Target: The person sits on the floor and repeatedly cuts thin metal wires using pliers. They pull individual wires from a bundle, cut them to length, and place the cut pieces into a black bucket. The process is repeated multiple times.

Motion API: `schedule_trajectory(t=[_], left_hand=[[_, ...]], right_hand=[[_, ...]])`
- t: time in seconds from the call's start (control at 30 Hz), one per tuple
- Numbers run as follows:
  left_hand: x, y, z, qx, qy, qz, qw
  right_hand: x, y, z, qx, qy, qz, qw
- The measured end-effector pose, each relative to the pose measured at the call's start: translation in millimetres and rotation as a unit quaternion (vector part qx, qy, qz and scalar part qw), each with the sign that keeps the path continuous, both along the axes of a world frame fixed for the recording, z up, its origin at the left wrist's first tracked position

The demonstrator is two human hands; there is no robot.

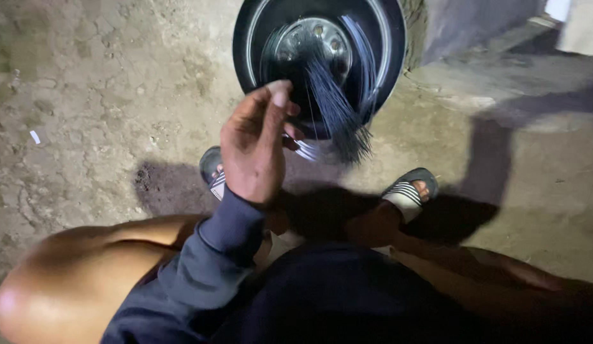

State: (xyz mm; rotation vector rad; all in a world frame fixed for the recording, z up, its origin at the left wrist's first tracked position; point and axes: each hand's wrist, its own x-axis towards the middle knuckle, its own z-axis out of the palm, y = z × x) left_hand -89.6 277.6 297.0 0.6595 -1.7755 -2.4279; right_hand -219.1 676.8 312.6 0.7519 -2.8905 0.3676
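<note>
Above the squatting knees, the left hand (253, 150) is raised with thumb and fingers pinched narrow on a thin spoke — barely visible. Just beyond it, to the right, a bundle of dark spokes (338, 111) fans out over the wheel rim (382, 64), which stands on the dirt ground (86, 95) — sandalled feet below.

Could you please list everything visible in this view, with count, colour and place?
wheel rim: one, black with silver hub, top centre on the ground
spokes: one loose bundle, dark thin wires, fanning from the hub toward the hand
ground: one, brown cracked dirt, all around
sandals: two, grey with white stripes, below the rim
left hand: one, dark blue sleeve, raised before the rim, fingers pinched beside the spokes
knees: two, bare, bottom edge
</note>
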Motion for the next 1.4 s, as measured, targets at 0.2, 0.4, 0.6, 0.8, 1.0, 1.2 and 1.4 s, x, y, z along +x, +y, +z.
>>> schedule_trajectory(t=[0.2,0.4,0.6,0.8,1.0,1.2,1.4], left_hand=[[0,17,-9,0.003,-0.110,-0.031,0.993],[6,32,-7,0.020,-0.179,-0.027,0.983],[31,31,-20,-0.274,-0.129,-0.120,0.946],[51,42,-51,-0.524,0.097,-0.213,0.819],[62,47,-81,-0.565,0.176,-0.202,0.780],[60,51,-84,-0.615,0.206,-0.220,0.728],[53,65,-64,-0.622,0.229,-0.188,0.725]], right_hand=[[47,-32,37,0.012,-0.200,0.145,0.969],[51,-50,15,0.079,-0.225,0.231,0.943],[71,-66,-7,0.093,-0.246,0.218,0.940],[90,-61,10,0.172,-0.263,0.184,0.931],[124,-46,69,0.207,-0.175,0.163,0.948],[186,-40,135,0.174,-0.062,0.133,0.974],[236,-17,171,0.152,-0.100,0.072,0.981]])
